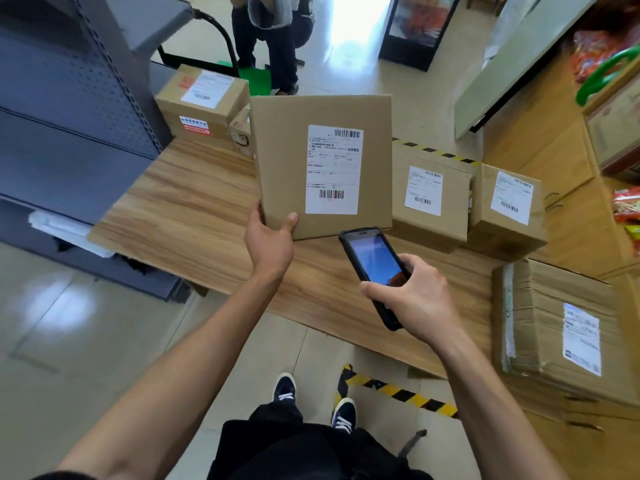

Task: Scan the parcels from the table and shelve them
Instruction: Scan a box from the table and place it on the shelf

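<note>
A flat cardboard parcel (284, 157) with a white barcode label stands tilted up on the wooden table (187, 216). My left hand (270, 237) grips its lower left corner, thumb on the front face. My right hand (415, 299) holds a black handheld scanner (374, 268), its lit screen facing me, just below the parcel's lower right corner. Two labelled parcels (429, 202) (509, 209) lie to the right on the table. A larger taped parcel (554, 323) sits at the right end.
A grey metal shelf unit (69, 109) stands to the left. More boxes (201, 102) sit at the table's far left end. Another person (273, 39) stands beyond the table. Wooden cabinets (561, 174) line the right side. Yellow-black floor tape (398, 393) lies near my feet.
</note>
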### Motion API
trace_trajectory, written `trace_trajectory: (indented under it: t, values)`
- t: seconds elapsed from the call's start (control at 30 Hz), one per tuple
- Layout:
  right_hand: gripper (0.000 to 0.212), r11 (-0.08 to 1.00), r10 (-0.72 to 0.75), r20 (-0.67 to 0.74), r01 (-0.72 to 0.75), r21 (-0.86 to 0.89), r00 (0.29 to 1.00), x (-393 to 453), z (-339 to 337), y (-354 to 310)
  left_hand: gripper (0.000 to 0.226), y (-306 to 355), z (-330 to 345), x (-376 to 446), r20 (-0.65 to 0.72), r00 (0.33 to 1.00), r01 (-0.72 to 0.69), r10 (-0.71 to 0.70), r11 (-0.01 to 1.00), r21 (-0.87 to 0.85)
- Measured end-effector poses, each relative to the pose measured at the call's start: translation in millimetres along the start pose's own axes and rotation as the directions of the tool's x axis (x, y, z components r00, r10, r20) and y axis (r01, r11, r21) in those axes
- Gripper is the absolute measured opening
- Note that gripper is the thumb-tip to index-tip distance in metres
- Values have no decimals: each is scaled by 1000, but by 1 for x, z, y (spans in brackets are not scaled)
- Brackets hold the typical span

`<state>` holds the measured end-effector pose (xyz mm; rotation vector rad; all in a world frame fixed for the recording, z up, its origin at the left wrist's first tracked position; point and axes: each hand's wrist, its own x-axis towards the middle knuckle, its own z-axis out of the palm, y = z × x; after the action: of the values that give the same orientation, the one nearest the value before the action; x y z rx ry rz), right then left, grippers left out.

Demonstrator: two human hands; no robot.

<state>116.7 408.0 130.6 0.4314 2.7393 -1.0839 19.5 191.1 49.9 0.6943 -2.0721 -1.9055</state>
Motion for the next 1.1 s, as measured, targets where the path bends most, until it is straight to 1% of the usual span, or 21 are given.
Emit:
trace_trajectory:
  t: [0.17,0.33,0.43,0.5,0.6,0.73,0.87,0.93,1.0,1.03,1.1]
  values:
    - [90,998,-55,36,55,3,998,-1,-13,6,63,-2,1,-10,-84,996,35,-36,999,-17]
    - [76,984,-169,46,166,68,985,-3,-30,11,56,-4,-2,-25,-131,988,77,-87,994,-80]
    - [76,955,-287,93,277,108,954,-4,-34,10,53,-4,-15,-38,-150,981,107,-125,987,-122]
    - [72,928,-360,109,344,144,927,-6,-33,10,55,-5,-28,-48,-167,978,107,-129,985,-133]
    - [73,893,-431,129,403,199,893,-8,-27,5,56,-3,-53,-63,-222,964,113,-148,980,-162]
    - [79,842,-529,188,484,240,827,-13,-7,-12,48,1,-97,-77,-322,933,103,-160,977,-189]
    - [86,780,-624,266,561,279,735,-22,24,-39,54,3,-153,-89,-465,870,66,-164,973,-220]
    - [79,753,-658,304,588,296,689,-31,44,-59,51,-2,-184,-97,-509,841,68,-180,971,-230]
    - [60,722,-692,334,610,328,640,-43,65,-79,43,-9,-217,-106,-556,804,83,-211,966,-245]
    - [55,706,-708,349,617,347,614,-49,76,-90,39,-13,-233,-109,-584,780,90,-226,963,-253]
    - [56,677,-735,377,633,375,563,-61,99,-111,35,-21,-266,-115,-627,738,91,-248,958,-272]
